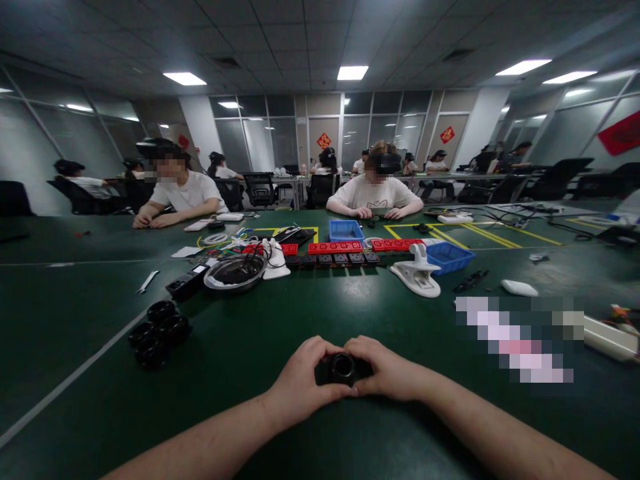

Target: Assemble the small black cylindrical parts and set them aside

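Note:
Between both hands, low over the green table, is a black cylindrical part [343, 368] with a round opening facing up. My left hand [305, 375] curls round its left side, thumb in front and fingers behind. From the other side my right hand [385, 368] closes on it with fingers and thumb, and the two hands' fingertips meet. Part of the piece is hidden by the fingers. To the left, a cluster of several glossy black round parts [159, 330] rests on the table.
Across the table's middle are a metal bowl [235, 283], a white clip stand [417, 273], a row of red trays [335, 247] and blue bins [346, 230]. A wrench [147, 282] lies left. A white power strip [610, 339] lies right. Two people sit opposite.

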Tool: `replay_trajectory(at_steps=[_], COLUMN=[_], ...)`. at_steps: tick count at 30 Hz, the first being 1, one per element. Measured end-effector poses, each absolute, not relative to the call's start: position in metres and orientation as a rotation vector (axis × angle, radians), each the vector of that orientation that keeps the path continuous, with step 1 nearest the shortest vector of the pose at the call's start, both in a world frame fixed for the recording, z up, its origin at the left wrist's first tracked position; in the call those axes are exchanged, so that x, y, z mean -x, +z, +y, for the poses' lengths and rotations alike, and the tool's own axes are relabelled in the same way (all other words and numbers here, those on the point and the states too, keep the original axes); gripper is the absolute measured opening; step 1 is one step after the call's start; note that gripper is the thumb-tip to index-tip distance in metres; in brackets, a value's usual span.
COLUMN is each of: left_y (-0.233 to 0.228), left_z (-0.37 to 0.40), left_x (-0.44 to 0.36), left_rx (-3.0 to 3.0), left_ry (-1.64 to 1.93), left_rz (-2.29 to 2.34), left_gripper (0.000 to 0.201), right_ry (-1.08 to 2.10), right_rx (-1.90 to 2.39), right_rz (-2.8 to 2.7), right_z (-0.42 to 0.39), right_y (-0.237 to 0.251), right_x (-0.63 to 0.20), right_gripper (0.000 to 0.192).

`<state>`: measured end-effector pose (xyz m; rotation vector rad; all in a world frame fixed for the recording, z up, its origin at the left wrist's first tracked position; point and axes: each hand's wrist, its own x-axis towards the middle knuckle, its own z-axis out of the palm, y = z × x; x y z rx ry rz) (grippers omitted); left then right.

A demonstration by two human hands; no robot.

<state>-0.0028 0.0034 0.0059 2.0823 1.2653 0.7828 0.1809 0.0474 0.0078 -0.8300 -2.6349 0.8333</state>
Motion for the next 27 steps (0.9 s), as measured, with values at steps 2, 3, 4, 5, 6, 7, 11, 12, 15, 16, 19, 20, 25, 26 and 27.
replay_trajectory(at_steps=[2,3,4,5,6,7,11,12,15,16,19,20,25,26,27], left_y=[0.005,0.004,0.004,0.003,0.002,0.001,-0.004,-0.005,-0.005,-0.004,0.000,0.001,0.002,0.001,0.001], left_z=[0.003,0.003,0.003,0.003,0.004,0.004,0.006,0.006,0.006,0.006,0.006,0.006,0.006,0.006,0.006], left_x=[0.002,0.002,0.002,0.002,0.002,0.002,0.002,0.002,0.003,0.003,0.005,0.006,0.007,0.007,0.007], left_rx=[-2.056,-2.042,-2.029,-2.018,-2.010,-2.004,-2.006,-2.009,-2.019,-2.023,-2.032,-2.033,-2.041,-2.044,-2.048], left_ry=[0.781,0.783,0.789,0.798,0.807,0.817,0.871,0.883,0.889,0.882,0.855,0.844,0.825,0.829,0.835], left_rz=[1.297,1.314,1.332,1.351,1.370,1.389,1.427,1.425,1.395,1.377,1.316,1.295,1.222,1.218,1.218], left_gripper=[0.038,0.038,0.038,0.037,0.036,0.035,0.035,0.035,0.034,0.034,0.033,0.033,0.034,0.035,0.035], right_ry=[0.787,0.748,0.694,0.623,0.541,0.459,0.245,0.233,0.334,0.419,0.734,0.839,1.201,1.209,1.194], right_rx=[0.923,0.990,1.064,1.135,1.197,1.241,1.310,1.318,1.231,1.157,0.947,0.906,0.812,0.813,0.819], right_rz=[-2.614,-2.602,-2.589,-2.573,-2.557,-2.545,-2.536,-2.530,-2.498,-2.493,-2.474,-2.469,-2.487,-2.496,-2.509], right_z=[0.045,0.043,0.041,0.039,0.036,0.034,0.026,0.025,0.024,0.025,0.029,0.031,0.042,0.044,0.045], right_y=[0.005,0.004,0.002,0.000,-0.001,-0.003,-0.006,-0.006,-0.002,0.000,0.006,0.008,0.014,0.014,0.013], right_x=[-0.179,-0.177,-0.175,-0.172,-0.169,-0.166,-0.160,-0.160,-0.164,-0.166,-0.172,-0.174,-0.181,-0.181,-0.181], right_gripper=[0.037,0.040,0.042,0.044,0.044,0.043,0.042,0.045,0.054,0.056,0.063,0.063,0.045,0.041,0.039])
